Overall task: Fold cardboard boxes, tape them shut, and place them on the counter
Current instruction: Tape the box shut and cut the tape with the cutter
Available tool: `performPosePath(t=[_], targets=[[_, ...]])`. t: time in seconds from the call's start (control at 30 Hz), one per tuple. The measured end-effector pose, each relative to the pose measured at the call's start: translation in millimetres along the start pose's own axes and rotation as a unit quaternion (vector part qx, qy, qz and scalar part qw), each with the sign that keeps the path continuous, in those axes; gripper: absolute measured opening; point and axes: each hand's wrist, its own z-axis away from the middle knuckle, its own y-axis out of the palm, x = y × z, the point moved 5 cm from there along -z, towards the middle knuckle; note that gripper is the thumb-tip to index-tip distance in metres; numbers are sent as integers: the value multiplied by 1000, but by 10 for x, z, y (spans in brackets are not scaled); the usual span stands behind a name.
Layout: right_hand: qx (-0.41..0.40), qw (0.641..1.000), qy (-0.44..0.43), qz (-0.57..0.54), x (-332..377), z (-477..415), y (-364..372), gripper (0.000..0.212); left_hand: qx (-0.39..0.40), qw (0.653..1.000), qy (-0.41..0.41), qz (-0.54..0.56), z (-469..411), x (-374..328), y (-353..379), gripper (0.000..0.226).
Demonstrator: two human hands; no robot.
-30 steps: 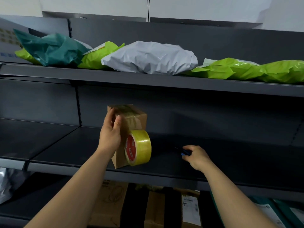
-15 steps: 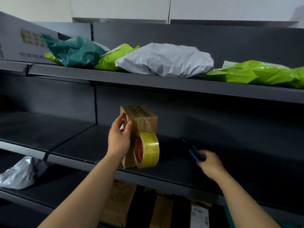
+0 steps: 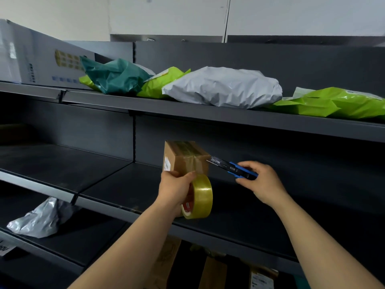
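Note:
A small brown cardboard box (image 3: pixel 183 158) stands on the dark middle shelf (image 3: pixel 116 184), with clear tape running over its top and down its front. A roll of yellowish tape (image 3: pixel 201 197) hangs against the box's lower front, still joined to that strip. My left hand (image 3: pixel 177 189) grips the roll and the box's lower part, fingers curled over them. My right hand (image 3: pixel 259 181) holds a blue and black utility knife (image 3: pixel 231 167), its tip pointing left and close to the box's upper right edge.
The upper shelf carries green, teal and grey mailer bags (image 3: pixel 225 88) and a large white carton (image 3: pixel 35 59) at the left. A crumpled silver bag (image 3: pixel 39 220) lies on the lower left shelf. Cardboard boxes (image 3: pixel 216 272) sit beneath the middle shelf.
My right hand has lifted the knife off the shelf and brought it left up to the box. My left hand has slid down from the box's side onto the tape roll.

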Motion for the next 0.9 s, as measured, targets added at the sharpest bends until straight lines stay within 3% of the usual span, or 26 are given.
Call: performPosePath(t=[0.17, 0.47, 0.77, 0.9], targets=[[-37, 998, -48, 3, 179, -41, -4, 43, 20, 998, -26, 48, -4, -66, 39, 14], [-84, 970, -131, 186, 482, -87, 104, 40, 15, 999, -34, 18, -87, -133, -69, 22], [-68, 929, -210, 296, 749, -10, 308, 39, 15, 998, -46, 27, -143, -159, -112, 22], [-79, 961, -143, 224, 542, 28, 260, 34, 13, 999, -49, 13, -168, -180, -183, 22]])
